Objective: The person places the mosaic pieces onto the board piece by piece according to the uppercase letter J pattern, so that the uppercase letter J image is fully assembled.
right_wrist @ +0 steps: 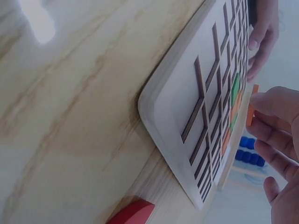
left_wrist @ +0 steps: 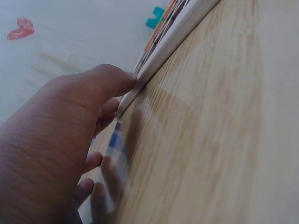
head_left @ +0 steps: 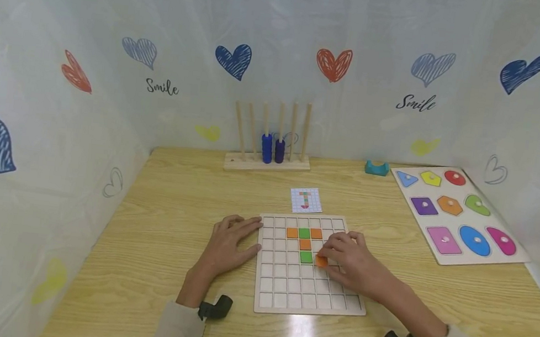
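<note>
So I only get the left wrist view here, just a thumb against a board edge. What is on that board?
Observer: The grid board holds orange and green tiles in its upper squares.
Operator: And the other hand?
Observer: The right hand pinches an orange tile over the grid.
Operator: Anything to copy from?
Observer: A small pattern card lies just behind the board.

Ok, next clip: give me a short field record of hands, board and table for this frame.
left hand: rests against the left edge of the grid board
right hand: pinches an orange tile over the board
tiles placed: orange, green, orange in one row; orange, then green below the middle one
pattern card: just beyond the board
far edge: peg rack with blue rings
right side: shape puzzle
</note>
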{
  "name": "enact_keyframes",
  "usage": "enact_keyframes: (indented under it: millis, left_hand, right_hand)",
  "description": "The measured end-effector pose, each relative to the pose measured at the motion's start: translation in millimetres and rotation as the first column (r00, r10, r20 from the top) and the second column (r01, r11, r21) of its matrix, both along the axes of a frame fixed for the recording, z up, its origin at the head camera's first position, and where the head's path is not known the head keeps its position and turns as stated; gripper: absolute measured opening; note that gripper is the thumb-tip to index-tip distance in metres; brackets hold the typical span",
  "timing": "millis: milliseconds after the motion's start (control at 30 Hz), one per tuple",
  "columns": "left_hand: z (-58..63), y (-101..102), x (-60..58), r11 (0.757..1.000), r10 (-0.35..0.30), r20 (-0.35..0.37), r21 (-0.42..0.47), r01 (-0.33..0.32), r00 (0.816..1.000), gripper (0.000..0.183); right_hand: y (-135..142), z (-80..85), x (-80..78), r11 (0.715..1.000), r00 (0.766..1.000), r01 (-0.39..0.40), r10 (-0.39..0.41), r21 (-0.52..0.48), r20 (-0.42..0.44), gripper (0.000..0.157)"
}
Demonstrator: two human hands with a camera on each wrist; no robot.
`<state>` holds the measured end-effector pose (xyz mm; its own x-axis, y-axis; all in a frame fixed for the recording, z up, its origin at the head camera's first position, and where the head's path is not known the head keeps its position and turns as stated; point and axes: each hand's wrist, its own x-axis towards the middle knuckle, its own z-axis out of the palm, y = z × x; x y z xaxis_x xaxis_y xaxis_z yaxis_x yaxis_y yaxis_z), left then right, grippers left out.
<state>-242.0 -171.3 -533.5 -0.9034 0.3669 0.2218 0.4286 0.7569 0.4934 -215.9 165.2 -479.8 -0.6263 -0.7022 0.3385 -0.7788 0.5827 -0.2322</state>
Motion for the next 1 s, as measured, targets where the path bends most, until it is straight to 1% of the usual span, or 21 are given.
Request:
enact_keyframes:
  millis: [300, 833, 1000]
  left_hand:
    - [-1.4, 0, -0.3, 1.000, 0.005, -0.008, -0.003, -0.005, 1.000, 0.054]
    - [-1.1, 0, 0.0, 1.000, 0.003, -0.018, -0.005, -0.003, 1.000, 0.054]
    - [-0.7, 0, -0.1, 1.000, 0.008, -0.021, -0.010, -0.008, 1.000, 0.054]
  right_hand:
    - [-7, -2.5, 1.7, 1.000, 1.000, -0.004, 0.004, 0.026, -0.001, 0.023]
    - [-19, -8.3, 3.8, 0.999, 1.000, -0.029, 0.029, 0.018, -0.008, 0.017]
    - [-21, -9.9, 4.1, 0.999, 0.999, -0.044, 0.045, 0.018, -0.012, 0.017]
